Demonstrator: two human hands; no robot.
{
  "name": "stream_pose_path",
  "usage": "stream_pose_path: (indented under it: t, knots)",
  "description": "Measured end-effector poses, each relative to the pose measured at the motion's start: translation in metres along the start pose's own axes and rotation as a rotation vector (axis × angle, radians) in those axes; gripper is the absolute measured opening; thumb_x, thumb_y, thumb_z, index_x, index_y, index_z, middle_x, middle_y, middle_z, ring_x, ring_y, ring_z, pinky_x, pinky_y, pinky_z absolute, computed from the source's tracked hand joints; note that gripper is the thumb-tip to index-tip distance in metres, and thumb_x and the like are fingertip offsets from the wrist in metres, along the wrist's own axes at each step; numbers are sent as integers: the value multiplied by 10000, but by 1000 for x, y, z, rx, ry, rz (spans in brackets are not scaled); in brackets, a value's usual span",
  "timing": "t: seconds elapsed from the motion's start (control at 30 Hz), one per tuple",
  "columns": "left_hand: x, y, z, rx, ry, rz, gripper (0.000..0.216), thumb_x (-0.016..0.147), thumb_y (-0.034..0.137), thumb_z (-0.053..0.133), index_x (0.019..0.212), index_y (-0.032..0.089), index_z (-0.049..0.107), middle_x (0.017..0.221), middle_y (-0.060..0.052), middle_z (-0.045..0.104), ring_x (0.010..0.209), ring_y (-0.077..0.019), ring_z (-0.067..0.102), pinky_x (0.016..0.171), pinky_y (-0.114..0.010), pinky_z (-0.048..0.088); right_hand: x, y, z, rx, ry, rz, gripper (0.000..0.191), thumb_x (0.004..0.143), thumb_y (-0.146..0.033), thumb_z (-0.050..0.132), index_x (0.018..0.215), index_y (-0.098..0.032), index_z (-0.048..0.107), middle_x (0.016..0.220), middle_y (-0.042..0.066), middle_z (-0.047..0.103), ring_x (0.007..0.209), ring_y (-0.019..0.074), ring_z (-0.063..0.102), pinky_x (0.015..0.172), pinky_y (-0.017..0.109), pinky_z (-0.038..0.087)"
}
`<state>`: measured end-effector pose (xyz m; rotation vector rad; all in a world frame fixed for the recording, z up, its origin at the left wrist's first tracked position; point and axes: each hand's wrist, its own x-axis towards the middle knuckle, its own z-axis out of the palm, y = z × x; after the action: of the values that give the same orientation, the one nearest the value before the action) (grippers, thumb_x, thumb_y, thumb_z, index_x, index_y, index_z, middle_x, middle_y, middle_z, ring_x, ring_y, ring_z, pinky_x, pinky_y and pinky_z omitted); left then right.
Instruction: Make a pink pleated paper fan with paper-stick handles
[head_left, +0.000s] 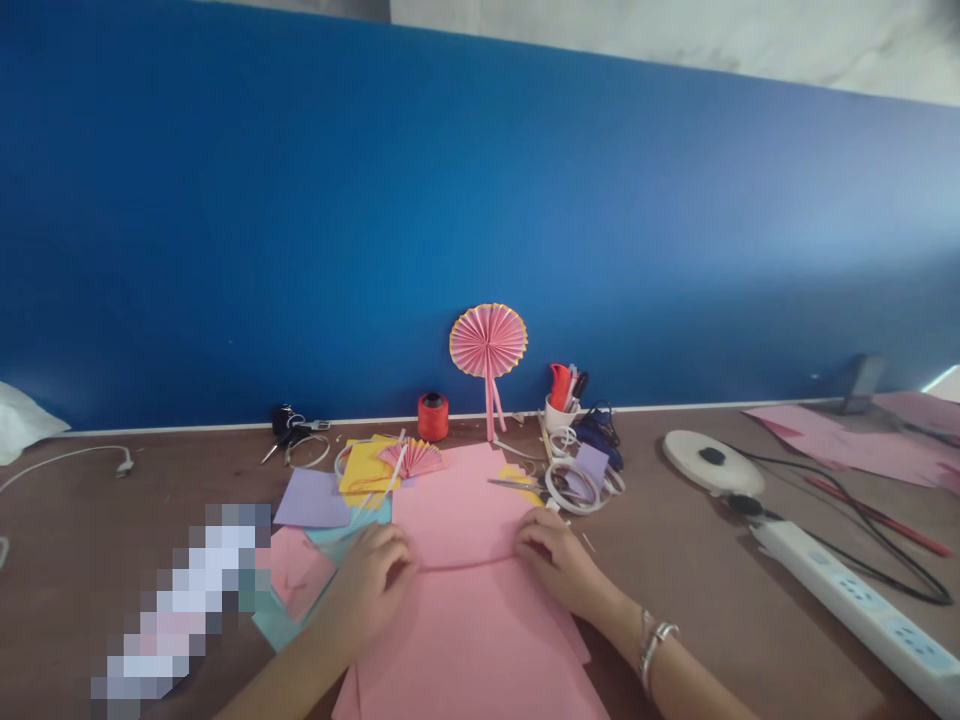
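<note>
My left hand (pixel 381 580) and my right hand (pixel 559 560) are at the two sides of a pink paper sheet (pixel 465 515), fingers curled and closed on its near edge. That edge bows slightly and casts a thin dark line over more pink paper (pixel 472 640) underneath. A bracelet circles my right wrist. Just beyond the sheet lie a small folded pink paper fan (pixel 412 458) and scissors (pixel 517 485). A round pleated pink paper fan (pixel 489 341) with a yellow rim leans upright against the blue partition.
Purple paper (pixel 311 498), yellow paper (pixel 361 485) and blue paper lie left. A red thread spool (pixel 433 417), a white cup of pens (pixel 559 412) and rolled white tape (pixel 574 488) stand behind. Right are a power strip (pixel 855 600), a white round device (pixel 709 465) and black cable.
</note>
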<state>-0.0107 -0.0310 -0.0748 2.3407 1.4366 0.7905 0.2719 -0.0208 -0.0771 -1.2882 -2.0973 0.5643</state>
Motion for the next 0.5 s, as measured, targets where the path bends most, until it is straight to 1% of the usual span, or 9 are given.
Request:
stream_pose_path:
  t: [0.1,0.27,0.5]
  knots:
    - [0,-3,3,-10,43,-45,127,767,162,535,649,200,564,880,-46,612,851,-202,575,790,-363,463,2,0,2,-27,35,41,217,821,-141,474,611,-185,511,761,40,549,741,175,514,677,306,423]
    - [0,-6,6,-15,30,-88,142,750,143,510,618,197,519,870,-47,581,844,-203,564,771,-360,469,6,0,5,-82,67,62,228,772,-132,498,566,-194,422,731,30,510,705,171,489,641,302,412]
    - [2,-5,7,-18,27,-103,152,719,114,504,590,194,514,877,-53,569,859,-203,563,763,-350,476,8,2,7,-99,42,128,238,735,-114,509,543,-194,393,720,20,493,705,165,494,637,292,406]
